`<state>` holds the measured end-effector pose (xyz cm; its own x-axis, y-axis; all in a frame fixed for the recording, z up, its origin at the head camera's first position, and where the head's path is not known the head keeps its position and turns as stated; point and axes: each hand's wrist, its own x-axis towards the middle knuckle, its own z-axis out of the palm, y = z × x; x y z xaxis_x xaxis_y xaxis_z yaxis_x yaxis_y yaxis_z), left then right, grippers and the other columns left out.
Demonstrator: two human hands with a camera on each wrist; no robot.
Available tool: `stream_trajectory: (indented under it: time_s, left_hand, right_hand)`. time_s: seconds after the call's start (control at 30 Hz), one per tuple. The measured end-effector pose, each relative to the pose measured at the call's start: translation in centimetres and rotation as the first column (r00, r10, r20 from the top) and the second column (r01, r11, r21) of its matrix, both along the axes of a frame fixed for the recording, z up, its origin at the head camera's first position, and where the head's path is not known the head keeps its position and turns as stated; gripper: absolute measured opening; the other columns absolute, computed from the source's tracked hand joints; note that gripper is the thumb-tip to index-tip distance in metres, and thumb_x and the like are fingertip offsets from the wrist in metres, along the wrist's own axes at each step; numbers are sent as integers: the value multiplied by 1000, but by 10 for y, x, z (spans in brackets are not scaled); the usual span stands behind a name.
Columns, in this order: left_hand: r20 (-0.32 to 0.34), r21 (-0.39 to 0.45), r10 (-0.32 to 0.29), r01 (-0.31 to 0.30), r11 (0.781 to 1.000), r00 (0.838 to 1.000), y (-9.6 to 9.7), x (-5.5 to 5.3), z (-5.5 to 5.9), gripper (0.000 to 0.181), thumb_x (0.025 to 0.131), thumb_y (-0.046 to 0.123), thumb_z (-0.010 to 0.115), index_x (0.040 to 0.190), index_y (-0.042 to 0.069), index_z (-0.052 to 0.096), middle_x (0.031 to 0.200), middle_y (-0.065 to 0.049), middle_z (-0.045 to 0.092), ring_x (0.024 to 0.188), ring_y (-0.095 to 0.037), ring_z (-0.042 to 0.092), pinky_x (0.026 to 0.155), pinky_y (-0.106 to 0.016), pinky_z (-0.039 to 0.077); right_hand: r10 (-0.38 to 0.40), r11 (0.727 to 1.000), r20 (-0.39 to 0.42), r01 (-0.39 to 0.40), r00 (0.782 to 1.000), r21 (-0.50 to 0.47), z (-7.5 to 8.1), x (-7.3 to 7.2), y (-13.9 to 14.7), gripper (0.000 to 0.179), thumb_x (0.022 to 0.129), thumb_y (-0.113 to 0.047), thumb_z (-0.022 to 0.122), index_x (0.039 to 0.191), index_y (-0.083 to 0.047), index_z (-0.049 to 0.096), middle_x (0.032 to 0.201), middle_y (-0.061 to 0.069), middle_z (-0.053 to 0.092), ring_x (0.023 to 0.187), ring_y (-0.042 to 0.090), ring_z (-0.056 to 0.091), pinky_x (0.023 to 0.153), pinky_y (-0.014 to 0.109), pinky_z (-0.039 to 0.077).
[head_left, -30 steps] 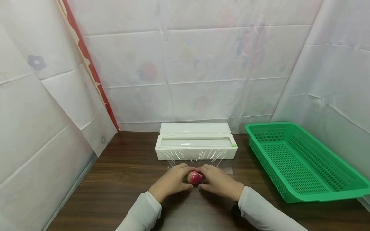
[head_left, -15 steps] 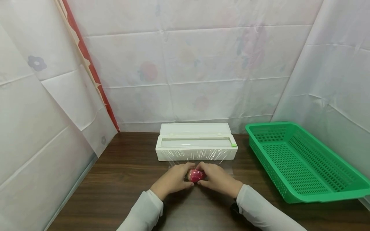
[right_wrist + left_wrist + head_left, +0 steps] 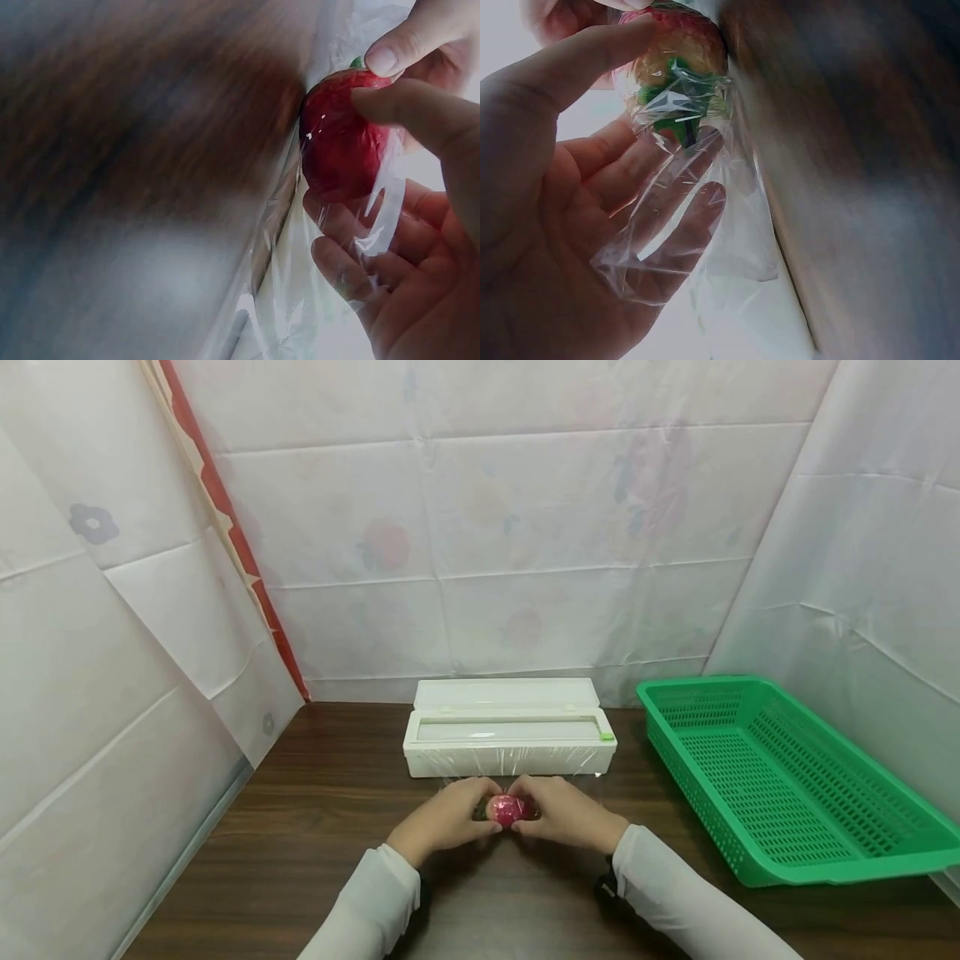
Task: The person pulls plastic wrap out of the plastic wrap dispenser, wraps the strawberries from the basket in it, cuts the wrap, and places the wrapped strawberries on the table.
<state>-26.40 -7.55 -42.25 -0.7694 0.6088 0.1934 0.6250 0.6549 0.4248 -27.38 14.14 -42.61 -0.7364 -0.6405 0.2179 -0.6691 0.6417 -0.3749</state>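
A red strawberry (image 3: 505, 810), pale around its green leafy cap, is wrapped in clear cling film (image 3: 675, 240) just in front of a white film dispenser (image 3: 510, 764). My left hand (image 3: 452, 817) grips it from the left, thumb on the near side and fingers behind; in the left wrist view the cap faces this palm, and loose film spreads over the fingers. From the right my right hand (image 3: 564, 812) holds the rounded red end the same way, with film trailing across its fingers in the right wrist view. Both thumbs lie close together on the strawberry.
The dispenser's lid (image 3: 506, 693) stands raised at the back, and film hangs over its front. To the right is a green perforated basket (image 3: 765, 793). White patterned sheeting (image 3: 480, 543) encloses the dark wooden table (image 3: 315, 827) at the back and sides.
Both hands have shifted slightly forward towards the dispenser with the strawberry, which has turned between them. Less film shows stretched between hands and dispenser, and the film sheet near the forearms no longer shows.
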Motion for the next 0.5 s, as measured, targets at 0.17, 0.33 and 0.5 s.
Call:
stream_trajectory:
  time_s: [0.17,0.33,0.5]
  left_hand:
    - [-4,-33,9,-10,999,1000,-5,-1,0,45,79,25,74,119,13,58,111,-3,58,102,-15,53,91,-41,49]
    - [-34,-59,-45,42,997,998,-13,-4,-2,59,75,11,75,129,15,53,112,-7,58,96,-17,53,85,-40,50]
    - [-66,-49,-89,86,995,994,-21,-7,0,63,71,-8,67,129,13,54,105,-9,60,89,-19,54,81,-40,52]
  right_hand:
    - [0,1000,38,1,999,-8,1,-5,1,34,77,-32,73,106,-17,60,91,-9,63,75,4,55,65,22,52]
    - [-3,1000,54,3,999,3,1,-10,2,34,77,-31,72,105,-17,60,90,-9,63,74,5,55,65,23,51]
    - [12,1000,63,-13,998,4,2,-12,2,34,77,-32,72,105,-18,60,90,-10,63,73,5,54,65,23,51]
